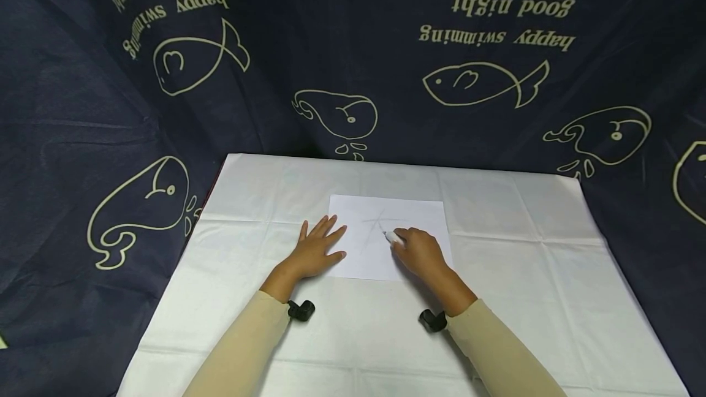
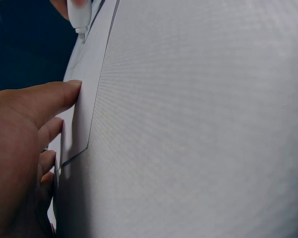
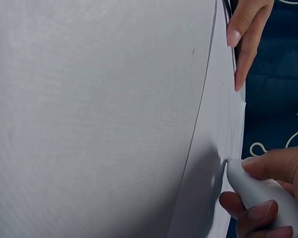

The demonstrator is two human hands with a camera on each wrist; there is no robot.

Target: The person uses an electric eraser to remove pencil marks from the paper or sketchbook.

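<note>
A sheet of white paper [image 1: 353,265] with faint grey crossing lines lies on the white cloth. My right hand [image 1: 420,253] grips a thick white pen-like tool [image 1: 393,237] with a narrow tip. In the right wrist view, thumb and fingers curl round the smooth white body of this tool [image 3: 260,191], its tip at the paper's surface. The left hand [image 1: 314,253] rests spread on the paper's left part. Its thumb and fingers show beside the paper's edge in the left wrist view, below the tool [image 2: 80,17]. The tool's exact kind is unclear.
A white cloth [image 1: 496,299] with fold creases covers the table. Behind and around it hangs a dark blue fabric [image 1: 386,29] printed with fish, whales and lettering. Small black devices [image 1: 301,310] are worn at both wrists.
</note>
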